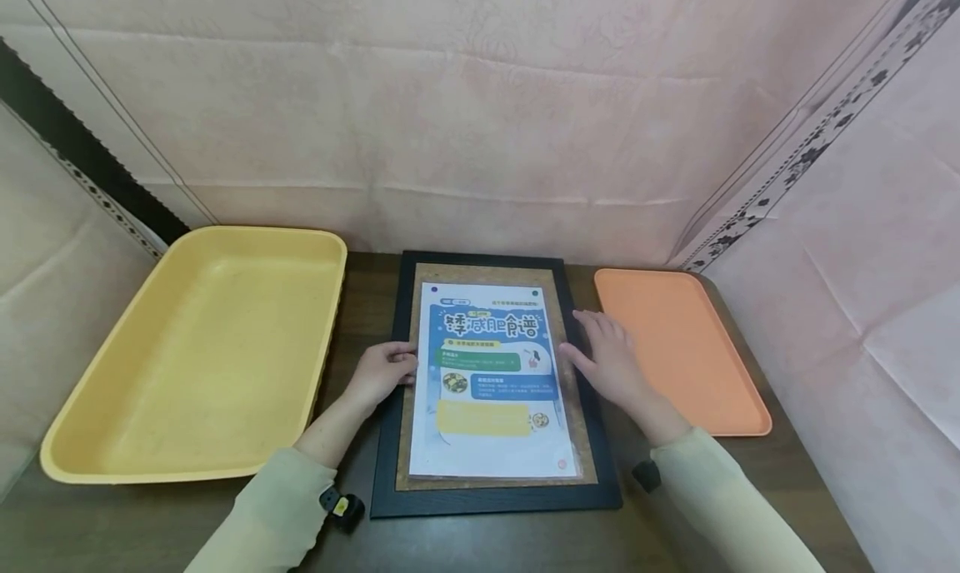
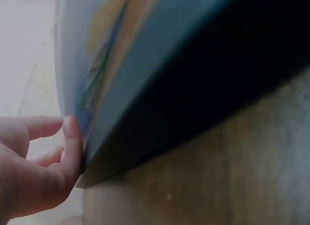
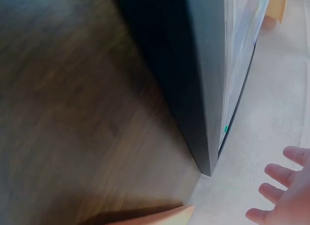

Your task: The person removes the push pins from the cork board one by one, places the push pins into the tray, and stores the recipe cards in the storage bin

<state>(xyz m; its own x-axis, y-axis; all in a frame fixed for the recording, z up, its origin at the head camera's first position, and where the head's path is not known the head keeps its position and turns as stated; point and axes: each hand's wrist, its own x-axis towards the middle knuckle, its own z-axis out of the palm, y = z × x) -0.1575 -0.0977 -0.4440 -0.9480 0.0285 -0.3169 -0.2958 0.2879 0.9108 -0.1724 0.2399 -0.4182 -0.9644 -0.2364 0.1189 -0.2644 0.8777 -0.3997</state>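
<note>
A black-framed board (image 1: 495,503) with a brown panel lies flat on the table. On the panel is a blue and white printed poster (image 1: 491,460) with Chinese lettering. At the board's left border my left hand (image 1: 381,375) has loosely bent fingers close to the poster's edge; the left wrist view shows its fingertips (image 2: 70,124) against or just over the border, contact unclear. My right hand (image 1: 611,361) is over the right border, fingers spread and relaxed, holding nothing. In the right wrist view, those fingers (image 3: 278,174) are apart from the frame.
To the left stands a large yellow tray (image 1: 330,306), and to the right lies a flat orange tray (image 1: 697,348). The brown table (image 1: 457,548) meets pale cloth walls (image 1: 450,123) at the back and sides. Small dark pins mark the poster's upper corners.
</note>
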